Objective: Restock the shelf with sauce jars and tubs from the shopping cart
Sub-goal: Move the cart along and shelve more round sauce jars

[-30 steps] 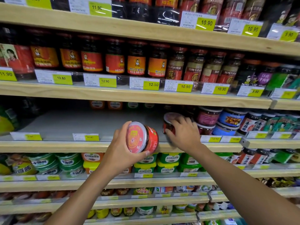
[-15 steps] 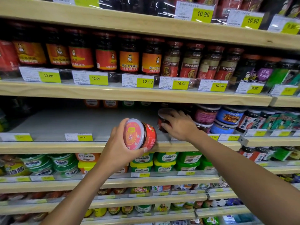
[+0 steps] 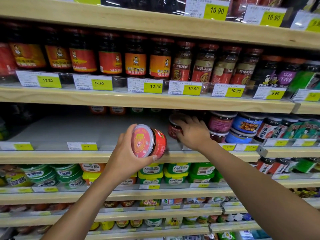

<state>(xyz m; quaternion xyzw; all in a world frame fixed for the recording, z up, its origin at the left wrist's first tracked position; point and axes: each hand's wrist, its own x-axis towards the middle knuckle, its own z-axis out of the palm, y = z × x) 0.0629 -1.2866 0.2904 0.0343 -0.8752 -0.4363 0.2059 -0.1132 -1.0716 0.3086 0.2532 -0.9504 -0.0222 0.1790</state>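
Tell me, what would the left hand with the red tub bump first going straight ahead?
Probably nothing soon: ahead of the left hand and its red tub the grey shelf looks free until the back-row tubs, though depth is unclear.

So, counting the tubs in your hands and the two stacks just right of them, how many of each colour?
Red: 2, the bright red tub in the left hand, the dark red tub in the right hand
Maroon tubs: 2, stacked
Blue tubs: 2, stacked
Total: 6
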